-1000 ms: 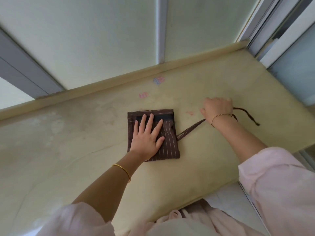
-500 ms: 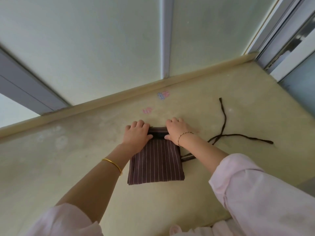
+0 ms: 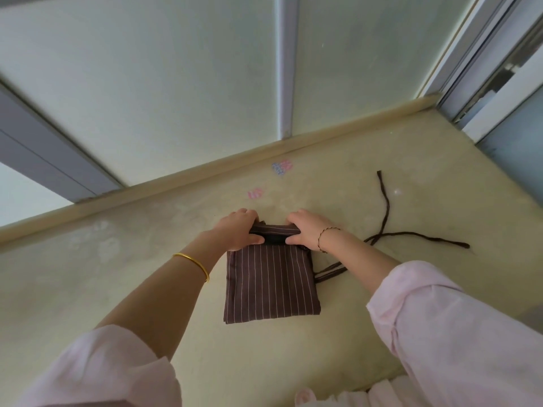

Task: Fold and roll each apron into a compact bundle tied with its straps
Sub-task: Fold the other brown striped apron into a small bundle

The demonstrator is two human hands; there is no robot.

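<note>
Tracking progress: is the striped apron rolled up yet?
Barely. The brown pinstriped fabric apron lies folded flat; left hand and right hand curl only its far edge.

The person is wearing a pale pink top. Its left sleeve [image 3: 102, 371], showing at 7 o'clock, is bunching in soft folds near the elbow, leaving the forearm bare. The right sleeve [image 3: 458, 333], filling the 4 o'clock corner, is ending in a creased cuff partway along the forearm. A plain gold bangle [image 3: 194, 264] is circling the wrist behind the left hand [image 3: 239, 230]. A thin dark twisted cord bracelet [image 3: 324, 239] is ringing the wrist of the right hand [image 3: 308, 230]. More pink cloth [image 3: 338, 398] is showing at 6 o'clock.
</note>
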